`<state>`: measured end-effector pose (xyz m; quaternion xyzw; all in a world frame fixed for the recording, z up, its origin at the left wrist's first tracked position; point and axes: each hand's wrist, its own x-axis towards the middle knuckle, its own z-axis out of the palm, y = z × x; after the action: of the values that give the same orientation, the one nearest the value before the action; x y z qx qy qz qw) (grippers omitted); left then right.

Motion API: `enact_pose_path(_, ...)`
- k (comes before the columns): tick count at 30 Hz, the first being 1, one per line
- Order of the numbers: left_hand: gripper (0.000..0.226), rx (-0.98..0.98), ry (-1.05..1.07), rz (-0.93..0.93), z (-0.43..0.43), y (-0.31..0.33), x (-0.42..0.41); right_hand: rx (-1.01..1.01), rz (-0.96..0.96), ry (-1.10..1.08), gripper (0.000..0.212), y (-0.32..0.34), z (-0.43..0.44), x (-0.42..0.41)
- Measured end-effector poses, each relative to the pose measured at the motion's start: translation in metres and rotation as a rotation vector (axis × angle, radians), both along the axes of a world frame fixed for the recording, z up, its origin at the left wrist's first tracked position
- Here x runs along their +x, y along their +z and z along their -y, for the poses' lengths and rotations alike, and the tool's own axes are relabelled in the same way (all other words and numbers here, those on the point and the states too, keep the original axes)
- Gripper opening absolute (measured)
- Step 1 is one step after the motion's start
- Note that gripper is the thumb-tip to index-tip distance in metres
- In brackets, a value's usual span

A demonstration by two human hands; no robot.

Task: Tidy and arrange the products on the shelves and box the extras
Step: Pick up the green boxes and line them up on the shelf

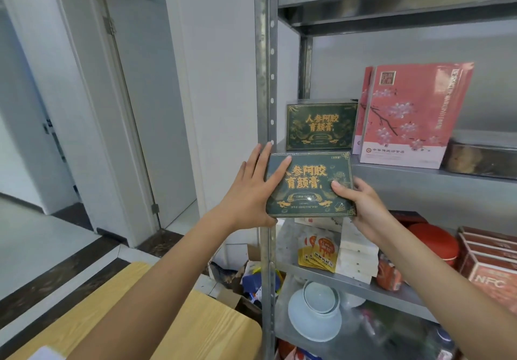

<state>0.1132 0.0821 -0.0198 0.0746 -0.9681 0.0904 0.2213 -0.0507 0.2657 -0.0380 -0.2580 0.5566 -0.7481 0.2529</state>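
I hold a dark green box with gold lettering [310, 189] upright in front of the metal shelf unit [419, 173], just below the edge of its middle board. My left hand [253, 192] grips the box's left side, fingers spread over the front and thumb under the bottom edge. My right hand [361, 206] grips its lower right corner, thumb on the front. A second identical green box [321, 126] stands on the middle board behind it. Two tall pink boxes with blossom print [414, 119] stand to its right.
A dark transparent container [481, 159] sits at the board's right. The board below holds yellow sachets [317, 250], white boxes [356, 256], a red round tin [436, 242] and red cartons [489, 259]. White bowls [316, 312] lie lower. A wooden table [195, 326] is at bottom left.
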Motion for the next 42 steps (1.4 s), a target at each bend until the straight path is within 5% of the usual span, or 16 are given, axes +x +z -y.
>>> enact_pose_path(7,0.125,-0.104,0.065,-0.108,0.026,0.002,0.001,0.141,-0.211,0.004,0.055,0.016,0.032,-0.009)
enact_pose_path(12,0.119,-0.253,0.092,-0.222,0.047,0.009,-0.003,0.308,-0.693,-0.248,0.059,0.043,0.055,-0.030)
enact_pose_path(16,0.119,-0.276,0.105,-0.242,0.064,0.015,-0.004,0.672,-1.233,-0.423,0.072,0.061,0.073,-0.053)
enact_pose_path(20,0.118,-0.267,0.106,-0.231,0.076,0.017,-0.003,0.877,-1.504,-0.517,0.082,0.084,0.101,-0.069)
enact_pose_path(27,0.120,-0.293,0.097,-0.236,0.106,0.005,0.012,0.896,-1.610,-0.423,0.079,0.109,0.145,-0.068)
enact_pose_path(42,0.122,-0.322,0.072,-0.293,0.123,-0.002,0.026,0.799,-1.299,-0.437,0.058,0.127,0.147,-0.049)
